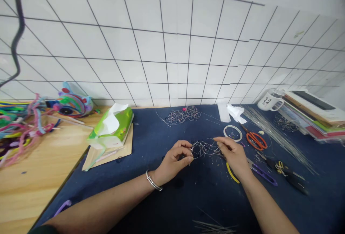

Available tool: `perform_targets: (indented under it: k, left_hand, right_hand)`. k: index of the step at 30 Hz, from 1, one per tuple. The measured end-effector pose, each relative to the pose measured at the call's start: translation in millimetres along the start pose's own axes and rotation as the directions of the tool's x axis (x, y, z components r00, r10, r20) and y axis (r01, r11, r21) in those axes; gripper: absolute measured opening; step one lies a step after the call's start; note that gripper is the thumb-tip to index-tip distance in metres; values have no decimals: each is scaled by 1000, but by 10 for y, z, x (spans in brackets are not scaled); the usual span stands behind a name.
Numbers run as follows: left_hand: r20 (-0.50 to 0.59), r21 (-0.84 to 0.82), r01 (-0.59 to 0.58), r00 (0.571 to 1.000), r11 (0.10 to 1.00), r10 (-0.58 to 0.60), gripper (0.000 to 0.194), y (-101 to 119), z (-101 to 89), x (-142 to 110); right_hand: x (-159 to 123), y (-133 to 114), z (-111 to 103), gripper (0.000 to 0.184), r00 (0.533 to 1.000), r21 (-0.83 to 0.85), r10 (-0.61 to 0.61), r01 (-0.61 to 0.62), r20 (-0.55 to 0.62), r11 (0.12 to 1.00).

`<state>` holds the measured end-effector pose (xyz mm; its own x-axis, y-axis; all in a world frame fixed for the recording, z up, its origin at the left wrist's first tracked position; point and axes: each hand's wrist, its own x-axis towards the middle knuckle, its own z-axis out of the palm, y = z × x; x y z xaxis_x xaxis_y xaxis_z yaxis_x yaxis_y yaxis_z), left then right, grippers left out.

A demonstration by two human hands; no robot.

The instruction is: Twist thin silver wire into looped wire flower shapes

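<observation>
Between the left grip (174, 159) and the right grip (234, 154) spans a loose, tangled bundle of thin silvery wire (201, 148), its ends pinched in the closed fingers of each. It looks partly worked: curved loops have formed, but stray ends stick out. Just below the right grip lies a curved yellow handle (232, 173); beyond it, a smooth white ring (224, 131) and orange-handled scissors (256, 140). Past both grips, rounder looped wire clusters (178, 116) rest on the navy-covered table (151, 130); stiff straight silvery wires (277, 137), rightward, look unbent.
</observation>
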<state>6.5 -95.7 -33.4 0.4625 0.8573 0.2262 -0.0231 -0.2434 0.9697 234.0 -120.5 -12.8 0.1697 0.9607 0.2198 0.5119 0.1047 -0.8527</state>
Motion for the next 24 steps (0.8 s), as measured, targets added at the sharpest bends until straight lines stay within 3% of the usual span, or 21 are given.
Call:
perform_targets:
  k: [6,13,24]
  left_hand:
    - [17,48,-55,998,997,54,6,-20,-10,-21]
    - [29,64,-75,997,995,73,5,-28,-23,-18]
    - [56,87,-69,996,994,64,5,-58,-41,-12]
  right_hand:
    - [17,32,28,25,1000,27,-7,7,5,1000]
    - [28,50,41,27,993,101,113,-117,39,988]
    - [22,43,65,29,984,182,169,-178,64,967]
